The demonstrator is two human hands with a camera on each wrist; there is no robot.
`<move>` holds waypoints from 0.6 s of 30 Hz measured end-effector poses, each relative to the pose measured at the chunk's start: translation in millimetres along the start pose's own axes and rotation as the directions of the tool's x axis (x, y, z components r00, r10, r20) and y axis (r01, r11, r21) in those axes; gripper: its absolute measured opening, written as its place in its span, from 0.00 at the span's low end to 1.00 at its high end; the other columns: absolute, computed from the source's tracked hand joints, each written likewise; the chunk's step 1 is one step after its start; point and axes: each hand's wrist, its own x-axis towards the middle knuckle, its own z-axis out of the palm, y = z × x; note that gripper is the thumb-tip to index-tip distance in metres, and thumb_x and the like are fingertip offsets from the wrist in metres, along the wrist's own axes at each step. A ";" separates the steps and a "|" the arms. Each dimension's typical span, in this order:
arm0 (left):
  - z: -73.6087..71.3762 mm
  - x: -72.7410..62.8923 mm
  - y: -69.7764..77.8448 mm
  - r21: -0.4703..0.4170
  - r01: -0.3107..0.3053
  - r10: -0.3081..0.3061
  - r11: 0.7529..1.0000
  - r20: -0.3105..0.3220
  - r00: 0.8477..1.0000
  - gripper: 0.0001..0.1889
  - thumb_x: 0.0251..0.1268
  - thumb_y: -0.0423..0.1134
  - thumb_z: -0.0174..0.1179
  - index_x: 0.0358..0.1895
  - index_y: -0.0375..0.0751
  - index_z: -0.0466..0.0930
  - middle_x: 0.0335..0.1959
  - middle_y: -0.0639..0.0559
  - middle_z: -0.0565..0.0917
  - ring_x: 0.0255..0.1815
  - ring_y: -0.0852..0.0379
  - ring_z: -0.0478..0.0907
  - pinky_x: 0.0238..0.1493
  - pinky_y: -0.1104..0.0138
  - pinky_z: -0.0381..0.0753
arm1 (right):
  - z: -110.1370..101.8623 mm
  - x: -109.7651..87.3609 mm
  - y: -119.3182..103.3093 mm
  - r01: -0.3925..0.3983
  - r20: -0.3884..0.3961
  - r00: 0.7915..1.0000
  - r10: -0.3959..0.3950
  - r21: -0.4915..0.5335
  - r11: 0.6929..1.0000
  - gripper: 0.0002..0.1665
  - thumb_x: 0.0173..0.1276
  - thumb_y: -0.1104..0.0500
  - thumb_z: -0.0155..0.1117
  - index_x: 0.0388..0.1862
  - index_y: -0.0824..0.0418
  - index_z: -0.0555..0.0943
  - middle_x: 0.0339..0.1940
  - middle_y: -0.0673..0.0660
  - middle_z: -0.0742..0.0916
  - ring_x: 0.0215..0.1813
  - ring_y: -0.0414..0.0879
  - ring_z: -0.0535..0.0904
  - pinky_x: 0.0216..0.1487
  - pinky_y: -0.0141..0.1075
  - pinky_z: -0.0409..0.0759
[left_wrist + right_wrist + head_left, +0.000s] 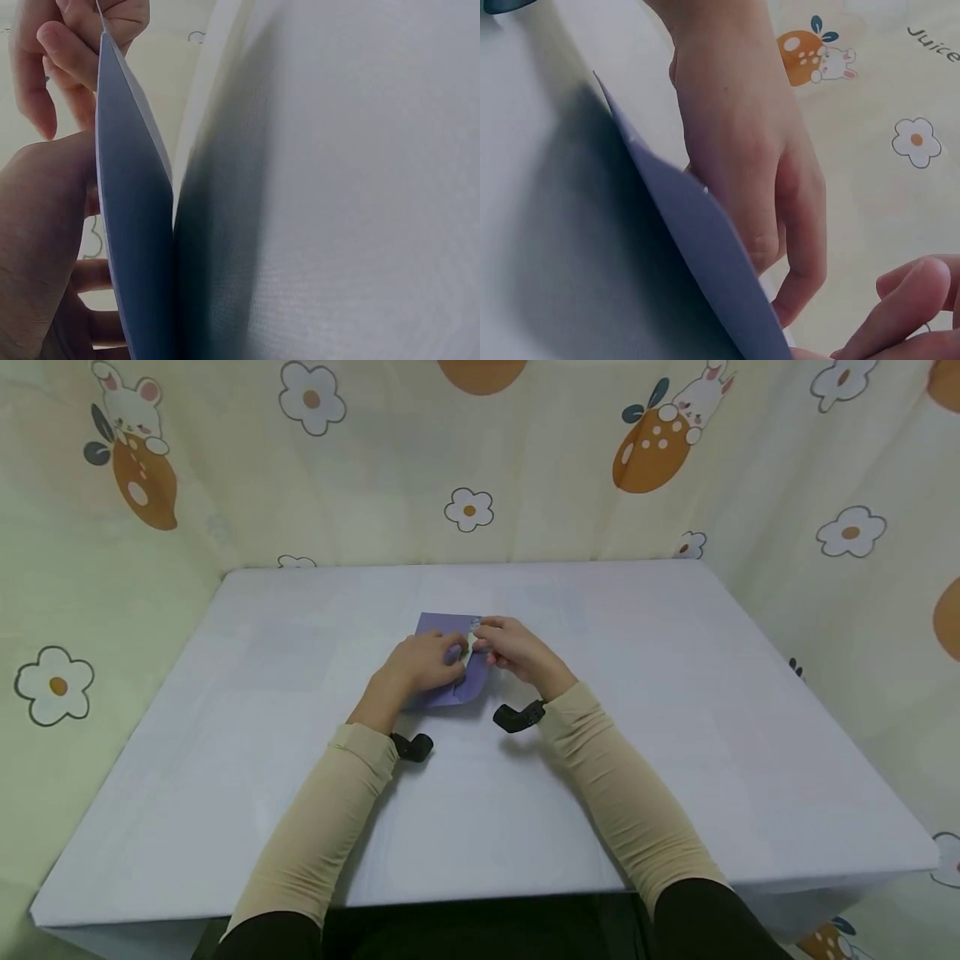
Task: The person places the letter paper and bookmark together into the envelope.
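Observation:
A purple folded paper piece (442,624), shaped like an envelope, lies near the middle of the white table. A narrow pale strip (469,647) with a small printed figure at its upper end runs across it. My left hand (423,662) rests on the paper, its thumb and forefinger bent beside the strip. From the right, my right hand (525,652) pinches the strip at the paper's right side, the tips partly hidden. In the left wrist view the paper (135,195) appears edge-on with its layers parted, a dark shadow beneath.
White cloth covers the table (637,777). Behind it and at both sides hangs a cream curtain (390,468) printed with flowers and rabbits. A black wrist camera (412,747) sits at the left wrist and another camera (519,717) at the right.

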 end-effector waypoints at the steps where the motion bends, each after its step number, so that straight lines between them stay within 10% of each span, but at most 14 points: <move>1: 0.3 0.2 -0.1 0.007 -0.003 0.003 1.000 0.000 1.000 0.24 0.59 0.57 0.48 0.59 0.61 0.70 0.56 0.48 0.76 0.56 0.47 0.75 0.56 0.50 0.71 | 0.3 0.3 0.3 0.004 0.000 1.000 -0.004 -0.003 1.000 0.36 0.72 0.56 0.49 0.75 0.62 0.52 0.60 0.68 0.77 0.14 0.33 0.68 0.16 0.23 0.61; 18: 1.4 1.4 0.3 0.020 0.012 -0.013 1.000 0.013 1.000 0.30 0.61 0.60 0.51 0.67 0.60 0.65 0.63 0.46 0.73 0.61 0.45 0.73 0.58 0.48 0.71 | 1.6 3.2 2.6 -0.038 -0.020 0.999 0.038 0.015 0.999 0.34 0.73 0.54 0.50 0.74 0.59 0.56 0.58 0.67 0.79 0.14 0.32 0.67 0.17 0.22 0.64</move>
